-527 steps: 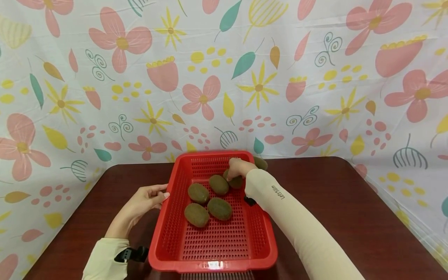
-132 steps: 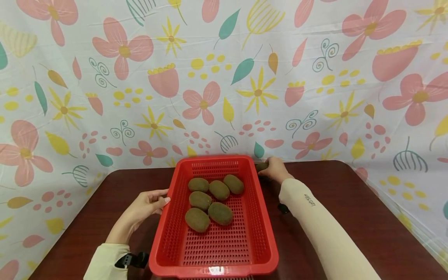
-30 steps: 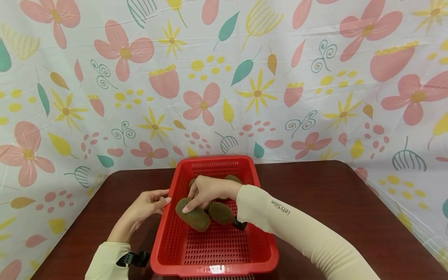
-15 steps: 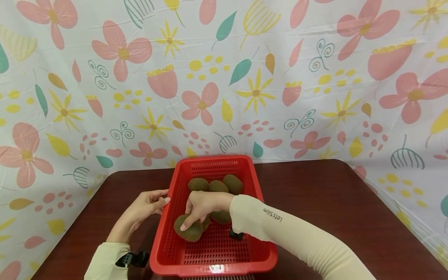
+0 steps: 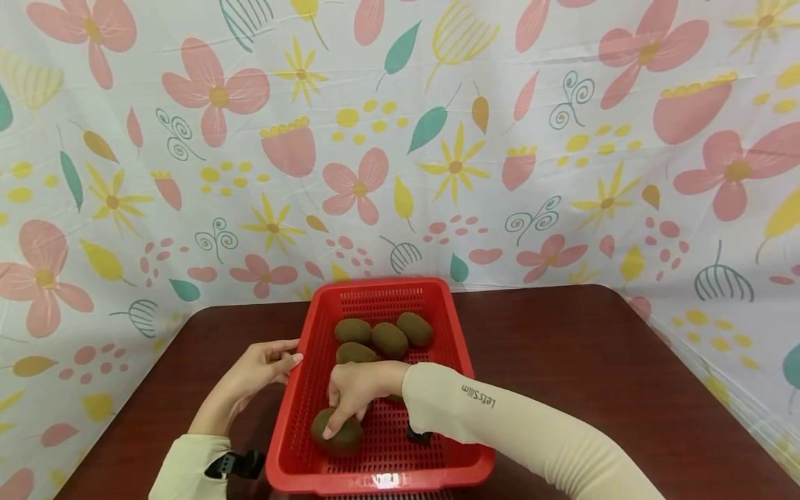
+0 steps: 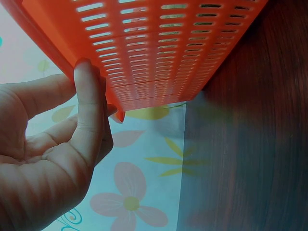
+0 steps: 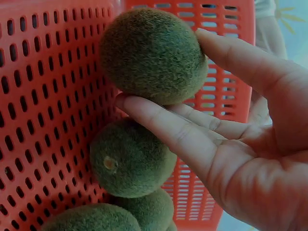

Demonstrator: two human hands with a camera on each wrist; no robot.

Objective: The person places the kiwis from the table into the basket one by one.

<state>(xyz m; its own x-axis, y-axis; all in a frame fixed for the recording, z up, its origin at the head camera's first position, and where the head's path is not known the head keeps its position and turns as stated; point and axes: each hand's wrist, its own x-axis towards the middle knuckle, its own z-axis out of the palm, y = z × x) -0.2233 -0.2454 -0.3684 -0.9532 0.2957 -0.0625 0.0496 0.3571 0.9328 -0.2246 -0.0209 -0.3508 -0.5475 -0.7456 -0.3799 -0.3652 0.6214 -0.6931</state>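
Note:
A red perforated plastic basket point(image 5: 382, 480) stands on the table. My left hand point(image 5: 253, 375) pinches its left rim between thumb and fingers, as the left wrist view shows at the basket wall point(image 6: 139, 62). Inside the basket, my right hand point(image 5: 357, 389) holds a brown kiwi point(image 5: 340, 437) at the front left. The right wrist view shows the thumb on one side of this kiwi point(image 7: 154, 55) and fingers against its other side. Several kiwis point(image 5: 389, 339) lie behind it toward the back; my right hand and wrist partly cover some.
A dark reddish-brown table point(image 5: 550, 347) extends to both sides of the basket. Behind it hangs a white flower-patterned cloth point(image 5: 400, 139). A black wrist strap point(image 5: 236, 464) is on my left wrist.
My right hand took the kiwi from the table beyond the basket's right side and brought it over the others. Just now it moved toward the front left. My left hand stays at the rim.

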